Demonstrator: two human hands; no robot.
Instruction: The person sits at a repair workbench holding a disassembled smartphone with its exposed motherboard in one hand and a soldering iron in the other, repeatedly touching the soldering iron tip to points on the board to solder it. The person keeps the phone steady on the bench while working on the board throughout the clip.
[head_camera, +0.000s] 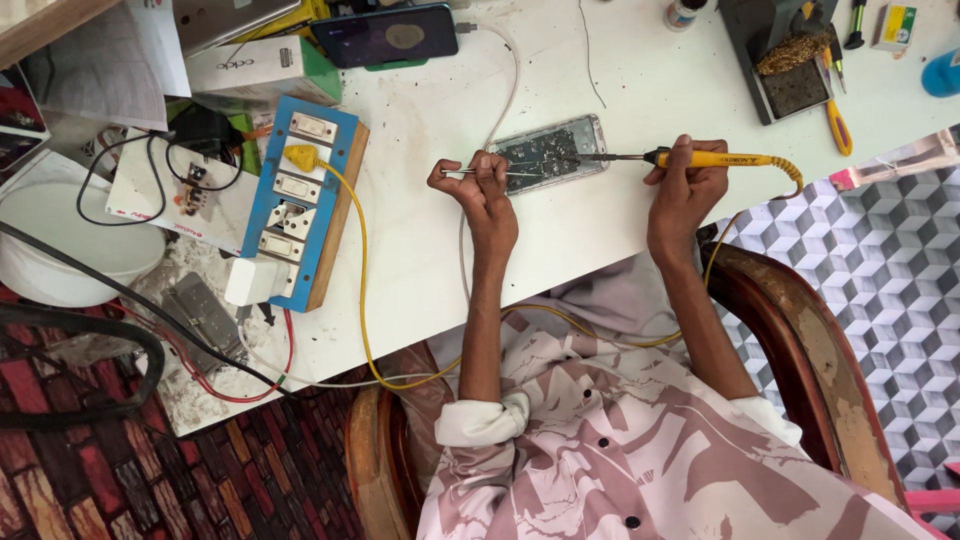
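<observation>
Firmly closed: right hand (683, 190) around soldering iron (700, 158).

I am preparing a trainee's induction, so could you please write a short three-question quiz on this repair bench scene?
1. True or false: the right hand holds the yellow-handled soldering iron.
2. What does the left hand hold? A) thin metal tweezers B) a screwdriver C) a brush
3. Which thing lies between the two hands?

Key: 1 true. 2 A, thin metal tweezers. 3 The opened silver-framed phone on the white table.
</observation>
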